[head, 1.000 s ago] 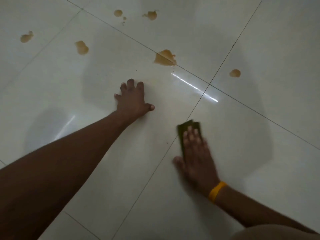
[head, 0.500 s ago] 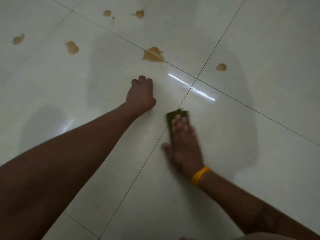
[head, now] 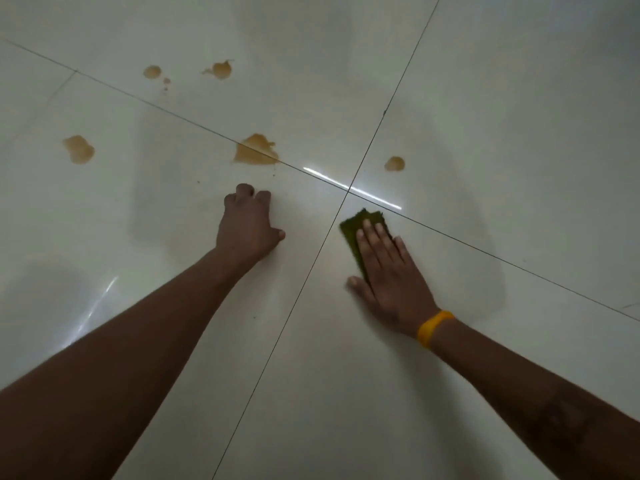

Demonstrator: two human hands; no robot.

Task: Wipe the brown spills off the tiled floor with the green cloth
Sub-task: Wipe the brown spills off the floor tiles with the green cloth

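The tiled floor (head: 485,98) was marked by five brown spills (head: 257,152), all beyond the green cloth (head: 360,225), which was pressed flat under the straight fingers of the right hand (head: 388,271). The left hand (head: 247,230) was braced with curled fingers, nothing held. Smearing was judged likely if the largest spill were crossed in one pass. No containers were seen.

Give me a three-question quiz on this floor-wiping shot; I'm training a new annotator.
1. True or false: the green cloth is covering the largest brown spill.
2. Which hand lies flat on the cloth? A) left hand B) right hand
3. Fill in: the yellow wristband is on the ___ wrist.

Key: 1 false, the cloth lies apart from that spill, on the tiled floor across a grout line. 2 B. 3 right.
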